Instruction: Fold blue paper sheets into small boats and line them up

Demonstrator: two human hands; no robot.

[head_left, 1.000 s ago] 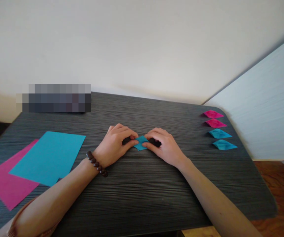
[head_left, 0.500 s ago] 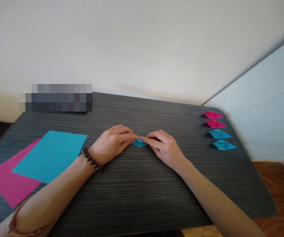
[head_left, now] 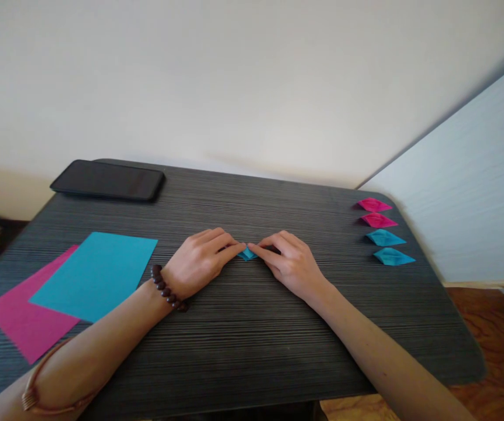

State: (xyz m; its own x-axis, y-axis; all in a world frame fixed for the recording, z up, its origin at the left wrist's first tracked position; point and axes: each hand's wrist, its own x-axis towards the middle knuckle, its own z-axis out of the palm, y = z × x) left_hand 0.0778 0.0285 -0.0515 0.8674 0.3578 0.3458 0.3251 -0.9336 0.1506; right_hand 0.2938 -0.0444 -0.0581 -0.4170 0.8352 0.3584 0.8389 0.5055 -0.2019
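A small folded piece of blue paper (head_left: 247, 254) lies on the dark striped table (head_left: 252, 351) at its middle. My left hand (head_left: 199, 263), with a beaded bracelet on the wrist, pinches its left side with curled fingers. My right hand (head_left: 290, 263) pinches its right side, fingertips nearly meeting those of the left. Most of the paper is hidden under the fingers.
A blue sheet (head_left: 96, 275) lies over a pink sheet (head_left: 24, 318) at the left. A black phone (head_left: 108, 180) rests at the back left. Two pink (head_left: 373, 205) and two blue (head_left: 393, 256) folded paper shapes line the right edge. A white panel (head_left: 466, 193) stands at the right.
My fingers have closed in over the blue paper, which now shows much smaller than a second ago. Both hands have flattened toward the table. The view shifted slightly.
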